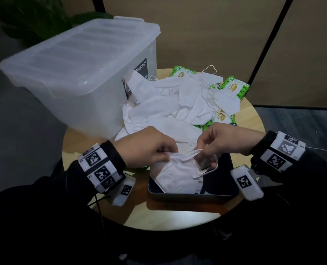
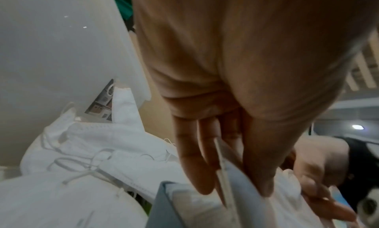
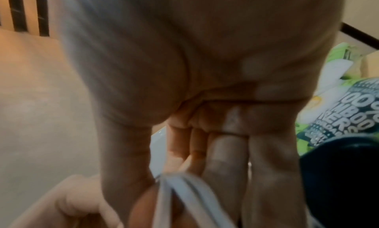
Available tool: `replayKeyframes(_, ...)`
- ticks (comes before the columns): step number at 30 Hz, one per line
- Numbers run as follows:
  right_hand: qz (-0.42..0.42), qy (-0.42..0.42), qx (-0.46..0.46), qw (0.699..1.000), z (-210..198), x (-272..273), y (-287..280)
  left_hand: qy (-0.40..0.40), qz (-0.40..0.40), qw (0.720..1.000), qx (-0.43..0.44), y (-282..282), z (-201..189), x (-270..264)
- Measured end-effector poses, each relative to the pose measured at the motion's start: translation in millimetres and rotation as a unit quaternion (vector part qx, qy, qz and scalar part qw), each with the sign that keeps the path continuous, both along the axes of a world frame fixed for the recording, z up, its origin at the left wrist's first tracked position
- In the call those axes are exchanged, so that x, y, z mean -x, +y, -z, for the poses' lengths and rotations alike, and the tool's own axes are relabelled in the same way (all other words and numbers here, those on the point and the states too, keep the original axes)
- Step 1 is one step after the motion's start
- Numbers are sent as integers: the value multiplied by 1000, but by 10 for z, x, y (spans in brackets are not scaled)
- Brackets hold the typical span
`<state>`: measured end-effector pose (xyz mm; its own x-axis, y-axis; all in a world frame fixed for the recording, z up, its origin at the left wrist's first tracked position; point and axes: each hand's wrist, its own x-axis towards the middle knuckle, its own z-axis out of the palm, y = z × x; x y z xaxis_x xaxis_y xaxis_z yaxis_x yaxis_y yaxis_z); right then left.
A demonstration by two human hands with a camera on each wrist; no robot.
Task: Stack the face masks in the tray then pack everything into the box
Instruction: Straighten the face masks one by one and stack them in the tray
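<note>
A white folded face mask (image 1: 178, 175) lies partly in the dark metal tray (image 1: 223, 180) at the table's front. My left hand (image 1: 149, 148) pinches the mask's top edge (image 2: 231, 179) at the left. Beside it my right hand (image 1: 214, 144) pinches the mask's white ear loops (image 3: 180, 194) above the tray. Behind both hands a loose pile of white masks (image 1: 170, 104) covers the table's middle. The translucent lidded box (image 1: 78, 60) stands at the back left, its lid on.
Green packs of wipes (image 1: 233, 87) lie under and behind the mask pile at the back right. The round wooden table (image 1: 170, 217) shows bare wood in front of the tray. A dark plant (image 1: 34, 18) stands beyond the box.
</note>
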<state>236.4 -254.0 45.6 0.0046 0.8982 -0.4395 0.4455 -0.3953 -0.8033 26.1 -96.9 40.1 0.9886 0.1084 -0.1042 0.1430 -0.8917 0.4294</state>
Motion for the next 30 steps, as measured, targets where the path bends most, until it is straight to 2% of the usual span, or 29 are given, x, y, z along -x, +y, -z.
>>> replayKeyframes(3, -7, -26, 7, 1000, 93, -38, -25, 21, 20, 999, -40, -53, 62, -35)
replayKeyframes(6, -9, -94, 1, 996, 145, -14, -27, 45, 38, 994, -90, -92, 96, -63)
replayKeyframes(9, 59, -89, -36, 994, 132, 9, -6, 59, 34, 988, -135, -94, 98, -95)
replayKeyframes(12, 174, -40, -99, 979, 80, -60, 28, 66, 29, 985, -154, -86, 92, -122)
replayKeyframes(14, 256, 12, -142, 956, 66, -148, 43, 62, 22, 985, -162, -87, 103, -140)
replayKeyframes(16, 322, 30, -178, 929, 113, -261, 62, 50, 13, 989, -141, -74, 108, -147)
replayKeyframes(19, 417, 88, -196, 883, 212, -478, 120, 21, -11, 999, -33, -13, 46, -159)
replayKeyframes(22, 508, 156, -192, 825, 278, -717, 193, -61, -60, 995, 53, 119, -71, -293)
replayKeyframes(24, 575, 183, -204, 771, 347, -899, 250, -101, -95, 986, 91, 246, -184, -489)
replayKeyframes(26, 626, 154, -209, 735, 484, -1118, 323, -111, -102, 984, 97, 365, -299, -757)
replayKeyframes(30, 659, 70, -180, 727, 681, -1505, 441, -74, -72, 994, 37, 470, -325, -1452)
